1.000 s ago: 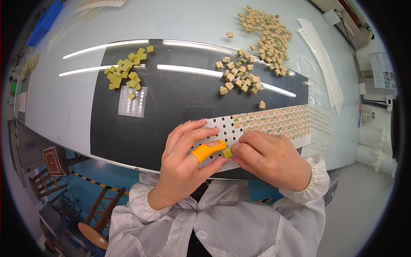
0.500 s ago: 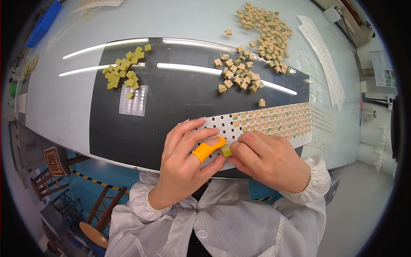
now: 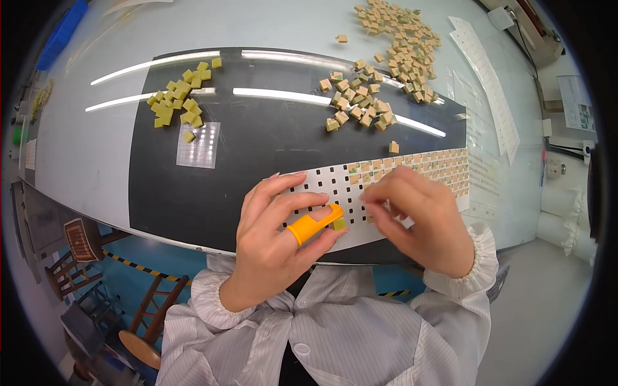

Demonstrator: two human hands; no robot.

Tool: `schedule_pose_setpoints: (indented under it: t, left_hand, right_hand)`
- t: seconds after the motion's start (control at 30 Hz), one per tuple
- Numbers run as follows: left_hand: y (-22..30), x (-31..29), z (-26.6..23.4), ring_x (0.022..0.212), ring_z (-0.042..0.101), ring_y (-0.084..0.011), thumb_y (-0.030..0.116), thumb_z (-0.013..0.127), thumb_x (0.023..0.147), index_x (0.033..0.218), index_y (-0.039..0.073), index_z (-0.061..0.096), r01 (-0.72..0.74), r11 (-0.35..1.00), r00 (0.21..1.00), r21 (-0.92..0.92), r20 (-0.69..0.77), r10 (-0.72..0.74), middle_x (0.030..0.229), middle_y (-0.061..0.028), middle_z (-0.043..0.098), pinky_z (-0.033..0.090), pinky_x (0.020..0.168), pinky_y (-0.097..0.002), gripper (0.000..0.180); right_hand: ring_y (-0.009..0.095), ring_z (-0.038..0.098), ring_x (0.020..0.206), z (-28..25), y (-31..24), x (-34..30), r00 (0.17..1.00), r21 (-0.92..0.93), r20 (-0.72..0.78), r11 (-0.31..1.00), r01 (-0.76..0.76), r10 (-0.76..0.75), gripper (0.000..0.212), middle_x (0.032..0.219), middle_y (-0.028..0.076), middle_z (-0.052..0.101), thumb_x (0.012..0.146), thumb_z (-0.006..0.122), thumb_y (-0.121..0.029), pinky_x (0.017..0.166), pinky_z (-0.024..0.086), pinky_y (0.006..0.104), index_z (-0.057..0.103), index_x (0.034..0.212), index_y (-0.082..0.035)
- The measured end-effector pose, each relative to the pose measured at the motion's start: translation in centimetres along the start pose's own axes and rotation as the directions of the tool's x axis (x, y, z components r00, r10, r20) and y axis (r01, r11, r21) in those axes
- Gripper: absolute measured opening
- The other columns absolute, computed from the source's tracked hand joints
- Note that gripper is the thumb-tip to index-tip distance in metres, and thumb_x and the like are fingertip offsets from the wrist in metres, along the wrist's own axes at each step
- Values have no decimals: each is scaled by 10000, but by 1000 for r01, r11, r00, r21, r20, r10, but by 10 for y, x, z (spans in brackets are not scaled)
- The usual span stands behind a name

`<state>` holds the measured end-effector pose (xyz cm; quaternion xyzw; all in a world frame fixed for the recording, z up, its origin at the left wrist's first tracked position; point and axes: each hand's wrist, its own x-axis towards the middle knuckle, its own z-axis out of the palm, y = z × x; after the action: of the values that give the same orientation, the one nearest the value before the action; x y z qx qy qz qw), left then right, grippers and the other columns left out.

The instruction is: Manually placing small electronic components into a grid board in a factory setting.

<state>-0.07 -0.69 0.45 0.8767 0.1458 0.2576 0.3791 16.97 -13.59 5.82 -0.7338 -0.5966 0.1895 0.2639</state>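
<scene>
My left hand (image 3: pixel 273 225) rests over the left part of a white sheet (image 3: pixel 353 239) with rows of small black squares. An orange finger sleeve (image 3: pixel 308 226) with a protruding tip is on one of its fingers. Between that tip and my thumb is a small yellow-green block (image 3: pixel 339 224). Just right of the block, my right hand (image 3: pixel 421 219) hovers over the sheet with thumb and fingers drawn together. Anything in its pinch is too small or hidden to name. Small tan pieces (image 3: pixel 378 165) in rows cover the sheet's right part, partly behind my right hand.
Loose yellow-green blocks (image 3: pixel 166 110) lie at the left of the black mat (image 3: pixel 257 138), beside a clear gridded square (image 3: pixel 197 147). Many tan-topped blocks (image 3: pixel 364 103) spread toward the far right. Another white strip (image 3: pixel 486 90) lies further right. A blue bin (image 3: pixel 62 35) stands far left.
My right hand has moved right and up, away from the block. My left hand still holds the block, having shifted slightly left. The view has moved a little.
</scene>
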Motion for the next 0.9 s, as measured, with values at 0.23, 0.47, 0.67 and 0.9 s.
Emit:
schedule_pose_setpoints:
  t: [0.23, 0.47, 0.67, 0.9]
  left_hand:
    - [-1, 0, 0, 1059, 645, -284, 151, 867, 637, 882, 102, 717, -2, 1000, 1000, 8, 1, 2, 892, -15, 733, 426, 992, -501, 291]
    - [0, 1, 1, 1059, 642, -290, 147, 863, 638, 886, 95, 719, 1, 1000, 1000, -4, 11, -1, 897, -15, 733, 433, 984, -501, 291]
    - [-2, 1, 0, 1057, 641, -288, 150, 863, 631, 864, 98, 718, 4, 1000, 1000, 2, 9, -4, 892, -5, 731, 431, 984, -501, 280]
    - [-1, 1, 1, 1058, 638, -283, 158, 862, 628, 859, 103, 718, 5, 1000, 1000, -8, 7, -5, 901, -4, 729, 431, 981, -493, 277]
  right_hand:
    - [98, 566, 620, 20, 6, 8, 918, 158, -249, 948, -278, 310, 104, 799, 43, 599, 811, 702, 31, 552, 454, 221, 670, 905, -1]
    - [87, 580, 637, 34, 12, 7, 918, 48, -344, 980, -193, 197, 114, 817, 41, 600, 805, 709, 40, 561, 476, 207, 681, 906, -6]
    - [79, 572, 635, 35, 10, 11, 914, 96, -319, 968, -233, 251, 110, 813, 32, 598, 806, 712, 37, 552, 464, 205, 683, 900, -13]
    - [75, 564, 625, 34, 8, 10, 914, 63, -328, 971, -229, 237, 106, 808, 29, 597, 806, 712, 36, 543, 453, 202, 676, 894, -11]
